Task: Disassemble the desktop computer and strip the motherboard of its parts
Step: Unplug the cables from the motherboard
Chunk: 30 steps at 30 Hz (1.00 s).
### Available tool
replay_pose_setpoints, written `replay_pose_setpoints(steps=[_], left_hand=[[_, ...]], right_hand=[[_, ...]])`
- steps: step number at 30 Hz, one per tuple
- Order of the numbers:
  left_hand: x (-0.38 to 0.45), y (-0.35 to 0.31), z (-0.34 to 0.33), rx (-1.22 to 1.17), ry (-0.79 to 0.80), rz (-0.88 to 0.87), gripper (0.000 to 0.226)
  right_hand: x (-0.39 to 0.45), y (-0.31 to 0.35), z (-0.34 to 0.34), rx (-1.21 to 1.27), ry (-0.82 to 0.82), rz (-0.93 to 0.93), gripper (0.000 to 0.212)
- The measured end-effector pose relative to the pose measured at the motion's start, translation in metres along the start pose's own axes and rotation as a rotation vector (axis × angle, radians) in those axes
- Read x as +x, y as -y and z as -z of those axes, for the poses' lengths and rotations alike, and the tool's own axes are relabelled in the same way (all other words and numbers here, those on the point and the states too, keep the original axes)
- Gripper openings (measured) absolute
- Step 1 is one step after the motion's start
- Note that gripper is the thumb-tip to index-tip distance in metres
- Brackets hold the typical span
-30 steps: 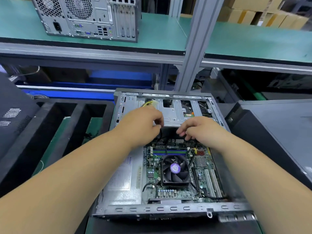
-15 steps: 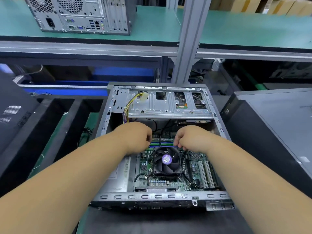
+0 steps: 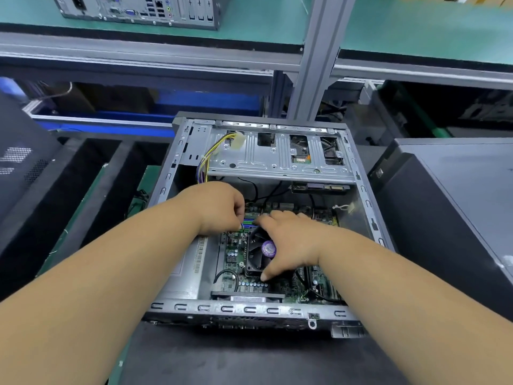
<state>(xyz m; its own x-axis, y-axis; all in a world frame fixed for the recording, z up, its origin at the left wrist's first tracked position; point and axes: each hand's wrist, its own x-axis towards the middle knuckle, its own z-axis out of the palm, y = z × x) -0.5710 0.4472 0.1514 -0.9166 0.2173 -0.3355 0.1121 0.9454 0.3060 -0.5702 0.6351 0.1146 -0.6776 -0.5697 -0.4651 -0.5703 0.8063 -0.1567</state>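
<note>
- A dark mat is seen nearest, on the bench, with the near rim of the case lying on it.
- The case is laid on its side and open at the top; it is taken as the landmark here.
- Inside the case, at its near half, the motherboard is seen, lying flat on the case floor.
- The fan is mounted on the motherboard near the middle of the case, a purple sticker at its hub.
- The right hand is laid over the fan's right side: the thumb is set against the fan's near edge, and the fingers are stretched past its far edge. Whether the fan is actually gripped cannot be told.
- The left hand is held just left of the fan, its fingers curled tight at the blue and green slots; something small seems to be pinched there, but what it is cannot be told.
- A black cable is looped over the motherboard at the case's near left.
- At the far half of the case, a metal drive cage is fitted across its width.
- Yellow and black wires with a white plug are draped over the cage's left end.
- Left of the case, black trays are seen.
- Right of the case, a dark closed case is stood.
- Beyond the case, on a green shelf, the rear of another computer is seen.
</note>
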Motion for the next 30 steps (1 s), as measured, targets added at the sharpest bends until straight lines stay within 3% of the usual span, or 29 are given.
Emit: replay_pose_setpoints(steps=[3,7,11,14,18,25,30], left_hand=[[0.000,0.002,0.003,-0.157,-0.056,0.008,0.027],[-0.009,0.005,0.014,-0.440,-0.131,-0.037,0.035],[-0.021,0.015,0.023,-0.331,-0.246,-0.043,0.031],[-0.024,0.020,0.016,-0.226,-0.324,-0.016,0.026],[-0.019,0.021,0.006,-0.130,-0.320,0.005,0.021],[-0.015,0.024,0.005,-0.158,-0.327,0.028,0.021],[-0.014,0.026,0.004,-0.155,-0.321,0.008,0.021]], right_hand=[[0.003,0.003,0.005,0.090,0.034,-0.022,0.098],[0.012,0.016,0.024,0.242,-0.033,-0.051,0.057],[0.021,0.033,0.033,0.254,-0.051,-0.027,0.058],[0.040,0.041,0.025,0.212,-0.104,0.008,0.024],[0.069,0.048,0.008,0.095,-0.164,-0.018,0.021],[0.085,0.050,-0.008,-0.015,-0.275,-0.068,0.021],[0.087,0.054,-0.010,-0.269,-0.256,-0.062,0.016]])
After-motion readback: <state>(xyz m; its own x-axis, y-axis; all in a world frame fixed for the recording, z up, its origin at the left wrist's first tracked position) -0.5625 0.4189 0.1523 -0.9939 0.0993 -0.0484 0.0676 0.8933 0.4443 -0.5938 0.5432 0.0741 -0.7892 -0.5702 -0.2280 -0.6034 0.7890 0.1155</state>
